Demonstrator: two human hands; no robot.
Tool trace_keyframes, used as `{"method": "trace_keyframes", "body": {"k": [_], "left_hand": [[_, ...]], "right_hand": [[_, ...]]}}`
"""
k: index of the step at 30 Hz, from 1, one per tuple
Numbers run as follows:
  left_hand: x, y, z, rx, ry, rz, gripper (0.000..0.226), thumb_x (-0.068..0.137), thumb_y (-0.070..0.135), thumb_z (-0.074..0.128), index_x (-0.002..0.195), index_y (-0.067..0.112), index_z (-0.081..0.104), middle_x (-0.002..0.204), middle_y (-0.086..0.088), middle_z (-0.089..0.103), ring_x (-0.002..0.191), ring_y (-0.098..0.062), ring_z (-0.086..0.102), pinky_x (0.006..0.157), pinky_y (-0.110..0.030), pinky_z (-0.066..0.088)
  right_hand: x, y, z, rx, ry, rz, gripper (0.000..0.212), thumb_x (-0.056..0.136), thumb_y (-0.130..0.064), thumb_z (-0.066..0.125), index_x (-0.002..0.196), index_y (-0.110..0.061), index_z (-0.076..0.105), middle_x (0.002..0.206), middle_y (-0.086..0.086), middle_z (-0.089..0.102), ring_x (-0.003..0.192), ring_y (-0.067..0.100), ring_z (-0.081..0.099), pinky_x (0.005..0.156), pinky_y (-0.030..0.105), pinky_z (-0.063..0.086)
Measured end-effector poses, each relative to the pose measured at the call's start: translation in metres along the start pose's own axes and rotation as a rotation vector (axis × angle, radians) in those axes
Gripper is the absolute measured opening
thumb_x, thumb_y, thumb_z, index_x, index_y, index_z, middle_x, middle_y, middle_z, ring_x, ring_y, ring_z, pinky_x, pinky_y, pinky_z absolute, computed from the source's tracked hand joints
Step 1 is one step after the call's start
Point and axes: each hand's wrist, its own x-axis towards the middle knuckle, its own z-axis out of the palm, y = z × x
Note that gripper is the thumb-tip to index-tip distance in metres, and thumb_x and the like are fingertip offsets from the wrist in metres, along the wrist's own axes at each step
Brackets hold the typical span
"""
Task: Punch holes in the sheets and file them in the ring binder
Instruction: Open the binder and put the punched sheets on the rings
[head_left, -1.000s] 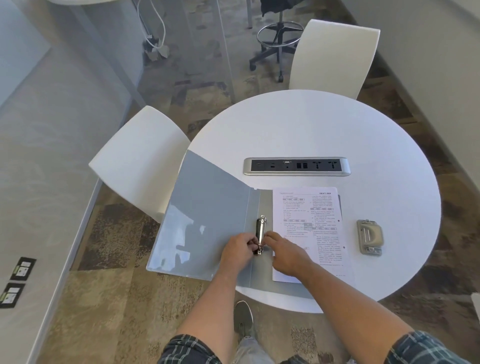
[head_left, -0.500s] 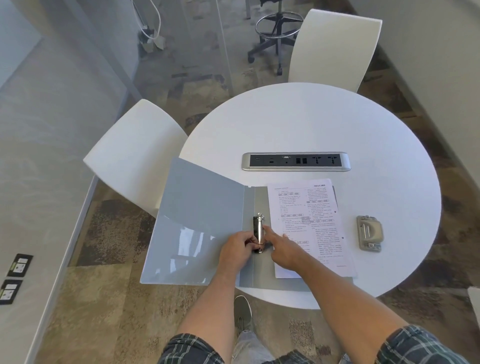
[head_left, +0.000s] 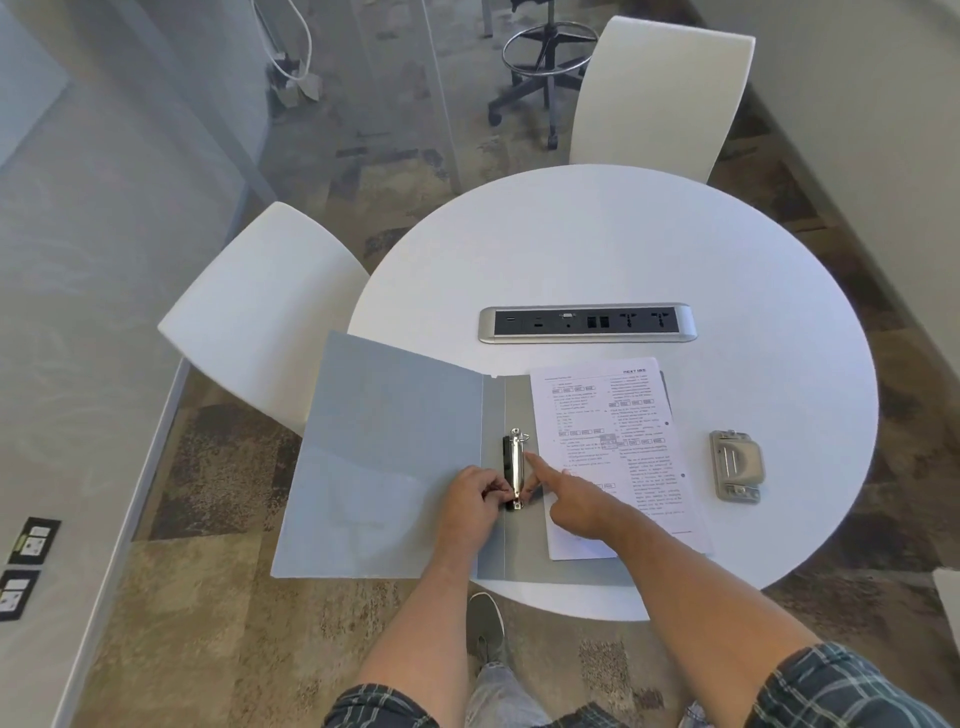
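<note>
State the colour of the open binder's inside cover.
Light grey-blue binder; the head view shows it.

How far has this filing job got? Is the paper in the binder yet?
Not yet. Done: the binder lies open, and the sheets show punched holes on their right edge. In hand: both hands, left and right, work the ring clip. Left: threading the sheets onto the rings. The hole punch sits idle.

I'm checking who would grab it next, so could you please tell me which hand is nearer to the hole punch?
Right. The right hand lies on the sheets, just left of the hole punch; the left hand is farther left, at the binder's ring clip.
</note>
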Motion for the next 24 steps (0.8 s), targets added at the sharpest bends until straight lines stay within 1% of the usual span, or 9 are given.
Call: {"method": "trace_keyframes", "body": {"k": [2, 4, 7, 10, 12, 15, 19, 21, 24], "left_hand": [[0.001, 0.002, -0.001, 0.035, -0.016, 0.009, 0.013, 0.089, 0.007, 0.068, 0.083, 0.017, 0.072, 0.092, 0.002, 0.06, 0.083, -0.015, 0.062, 0.076, -0.028, 0.052], [0.001, 0.006, -0.001, 0.091, -0.024, 0.02, 0.016, 0.089, 0.007, 0.067, 0.081, 0.021, 0.068, 0.091, 0.003, 0.059, 0.082, -0.015, 0.061, 0.072, -0.027, 0.05], [0.0, 0.011, 0.0, 0.142, -0.033, 0.021, 0.016, 0.088, 0.006, 0.066, 0.082, 0.022, 0.064, 0.092, 0.003, 0.059, 0.083, -0.017, 0.06, 0.071, -0.032, 0.052], [0.001, 0.016, 0.0, 0.158, -0.037, 0.026, 0.014, 0.086, 0.004, 0.066, 0.093, 0.016, 0.065, 0.099, -0.001, 0.061, 0.089, -0.022, 0.063, 0.079, -0.041, 0.054], [0.0, 0.019, -0.001, 0.191, -0.042, 0.035, 0.02, 0.084, 0.001, 0.064, 0.098, 0.015, 0.061, 0.102, -0.003, 0.059, 0.091, -0.024, 0.062, 0.081, -0.043, 0.053], [-0.004, 0.024, -0.001, 0.196, -0.018, 0.012, 0.025, 0.084, 0.004, 0.059, 0.104, 0.016, 0.052, 0.104, -0.004, 0.055, 0.089, -0.028, 0.06, 0.077, -0.043, 0.052], [-0.008, 0.027, 0.002, 0.164, -0.013, -0.076, 0.033, 0.083, 0.015, 0.064, 0.11, 0.016, 0.045, 0.108, 0.0, 0.046, 0.093, -0.028, 0.06, 0.079, -0.04, 0.051], [-0.01, 0.026, 0.005, 0.171, -0.043, -0.094, 0.041, 0.083, 0.021, 0.069, 0.115, 0.015, 0.043, 0.112, -0.001, 0.044, 0.097, -0.028, 0.06, 0.083, -0.039, 0.052], [-0.014, 0.024, 0.009, 0.218, -0.047, -0.09, 0.05, 0.084, 0.029, 0.072, 0.12, 0.013, 0.041, 0.116, -0.004, 0.043, 0.098, -0.028, 0.06, 0.082, -0.038, 0.052]], "right_hand": [[0.001, -0.002, -0.003, -0.013, 0.006, 0.006, 0.096, 0.081, 0.013, 0.036, 0.163, -0.031, 0.016, 0.123, -0.019, 0.062, 0.123, 0.019, 0.055, 0.108, 0.032, 0.043], [0.001, -0.005, -0.005, -0.02, 0.019, 0.007, 0.094, 0.08, 0.013, 0.037, 0.162, -0.031, 0.022, 0.123, -0.017, 0.065, 0.116, 0.017, 0.058, 0.1, 0.031, 0.046], [-0.001, -0.005, -0.007, 0.006, 0.083, -0.003, 0.083, 0.079, 0.011, 0.039, 0.151, -0.029, 0.042, 0.122, -0.016, 0.068, 0.117, 0.021, 0.061, 0.102, 0.036, 0.049], [-0.01, 0.0, -0.01, 0.023, 0.208, -0.019, 0.067, 0.084, 0.007, 0.048, 0.14, -0.03, 0.057, 0.13, -0.007, 0.07, 0.121, 0.027, 0.063, 0.104, 0.039, 0.05], [-0.018, 0.006, -0.014, 0.002, 0.304, 0.003, 0.048, 0.093, -0.001, 0.057, 0.132, -0.028, 0.064, 0.141, -0.004, 0.065, 0.128, 0.023, 0.06, 0.11, 0.038, 0.046], [-0.033, 0.02, -0.022, -0.037, 0.529, 0.136, 0.032, 0.096, -0.014, 0.064, 0.126, -0.024, 0.064, 0.136, -0.002, 0.066, 0.123, 0.02, 0.061, 0.104, 0.039, 0.05], [-0.058, 0.041, -0.032, -0.181, 0.748, 0.372, 0.044, 0.09, -0.028, 0.073, 0.128, -0.012, 0.056, 0.125, 0.008, 0.061, 0.114, 0.028, 0.06, 0.089, 0.041, 0.052], [-0.068, 0.047, -0.033, -0.25, 0.773, 0.51, 0.057, 0.085, -0.04, 0.078, 0.125, -0.007, 0.054, 0.122, 0.012, 0.06, 0.111, 0.031, 0.059, 0.088, 0.041, 0.052], [-0.074, 0.05, -0.03, -0.218, 0.762, 0.71, 0.077, 0.079, -0.057, 0.078, 0.129, -0.005, 0.049, 0.128, 0.013, 0.058, 0.117, 0.032, 0.059, 0.091, 0.043, 0.051]]}}
